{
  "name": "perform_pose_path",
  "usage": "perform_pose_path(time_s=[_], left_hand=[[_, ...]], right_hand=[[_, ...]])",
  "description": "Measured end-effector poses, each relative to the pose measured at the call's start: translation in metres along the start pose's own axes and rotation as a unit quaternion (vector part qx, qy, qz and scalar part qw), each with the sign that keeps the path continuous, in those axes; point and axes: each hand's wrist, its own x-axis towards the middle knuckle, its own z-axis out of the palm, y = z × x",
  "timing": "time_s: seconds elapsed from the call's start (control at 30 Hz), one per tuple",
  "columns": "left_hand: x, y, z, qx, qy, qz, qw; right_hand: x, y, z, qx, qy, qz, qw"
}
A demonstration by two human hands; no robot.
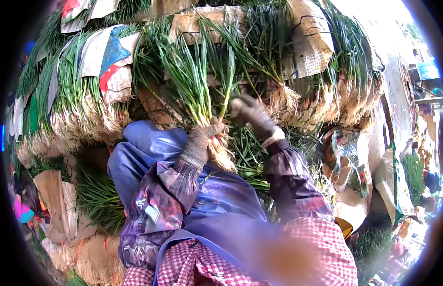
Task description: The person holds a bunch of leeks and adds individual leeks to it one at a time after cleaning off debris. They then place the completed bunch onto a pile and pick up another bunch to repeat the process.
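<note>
Fingers wrapped round it just above the pale roots, my left hand (201, 142) in a dark knitted glove holds a bunch of green onions (198, 97) over my lap. Its leaves fan upward and its roots hang down below the fist. To the right of the bunch, my right hand (252, 116), gloved too, is raised and smeared by motion. Its fingers are blurred, and whether they hold anything is unclear. A green stalk (226, 97) stands between the two hands. Blue cloth (221, 190) covers my lap.
Rows of green onions (83, 102) with hanging roots lie ahead and to the left, partly under sacking (309, 40). More leaves (100, 195) lie at the lower left, above bundled roots (95, 257). A white sack (391, 183) stands at the right. An orange-brown blur covers the lower centre.
</note>
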Motion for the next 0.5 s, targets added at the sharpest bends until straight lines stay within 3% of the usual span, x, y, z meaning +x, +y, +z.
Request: perform_pose_path(time_s=[0.03, 0.07, 0.1, 0.17, 0.2, 0.23, 0.3, 0.33, 0.4, 0.5], left_hand=[[-0.001, 0.002, 0.000, 0.027, 0.025, 0.007, 0.999], [0.001, -0.001, -0.008, 0.021, 0.028, 0.018, 0.999], [-0.001, -0.002, -0.012, 0.014, 0.022, 0.010, 1.000], [-0.002, -0.002, -0.018, -0.002, 0.005, -0.005, 1.000], [0.000, -0.003, -0.019, 0.008, 0.000, 0.025, 1.000], [-0.007, 0.004, -0.010, -0.043, 0.009, -0.026, 0.999], [-0.007, 0.002, -0.013, -0.061, -0.009, -0.020, 0.998], [-0.009, 0.004, -0.008, -0.059, -0.009, -0.019, 0.998], [-0.008, 0.003, -0.009, -0.080, -0.026, -0.029, 0.996], [-0.004, 0.001, -0.017, -0.085, -0.031, -0.007, 0.996]], right_hand=[[0.006, 0.007, 0.007, 0.002, -0.075, 0.058, 0.995], [0.001, 0.015, 0.017, -0.038, -0.135, 0.054, 0.989], [-0.003, 0.016, 0.020, -0.048, -0.111, 0.007, 0.993], [0.007, 0.029, 0.006, -0.018, 0.007, -0.068, 0.998], [0.008, 0.028, -0.003, -0.002, 0.122, -0.066, 0.990], [0.018, 0.045, -0.026, 0.024, 0.184, -0.087, 0.979], [0.032, 0.064, -0.047, -0.013, 0.219, -0.064, 0.974], [0.035, 0.060, -0.035, -0.089, 0.217, -0.177, 0.956], [0.036, 0.046, -0.009, -0.303, 0.168, -0.239, 0.907], [0.035, 0.022, 0.023, -0.574, 0.063, -0.121, 0.807]])
